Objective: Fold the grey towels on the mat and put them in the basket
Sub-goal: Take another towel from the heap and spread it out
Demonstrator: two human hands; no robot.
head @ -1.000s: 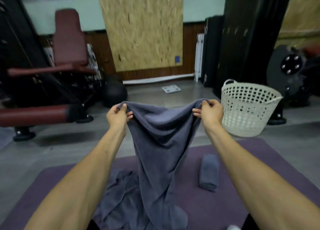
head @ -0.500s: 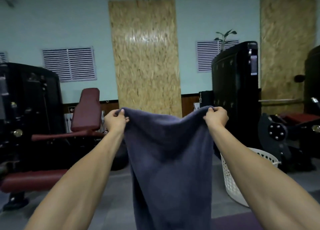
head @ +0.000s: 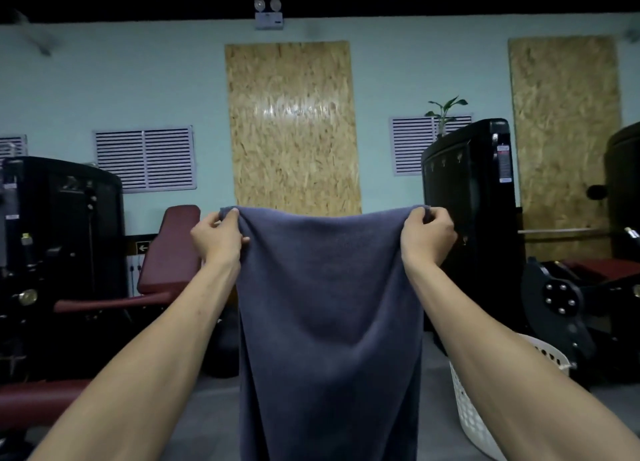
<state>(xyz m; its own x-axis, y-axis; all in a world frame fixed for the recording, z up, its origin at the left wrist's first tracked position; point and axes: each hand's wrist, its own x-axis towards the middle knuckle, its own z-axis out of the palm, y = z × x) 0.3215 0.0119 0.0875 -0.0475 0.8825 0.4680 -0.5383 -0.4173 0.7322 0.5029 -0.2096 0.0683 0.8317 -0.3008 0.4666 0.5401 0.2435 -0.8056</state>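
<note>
Between the two raised hands a grey towel hangs full-length, spread flat in mid-air. Lower right, a white perforated basket stands on the floor. Left hand and right hand each pinch a top corner.

Open air to either side of the raised hands, left and right. Hanging grey terry towel fills the gap between the forearms. White perforated plastic basket sits low, partly behind the right forearm. Black weight machine stands behind the right hand; maroon padded bench behind the left.
</note>
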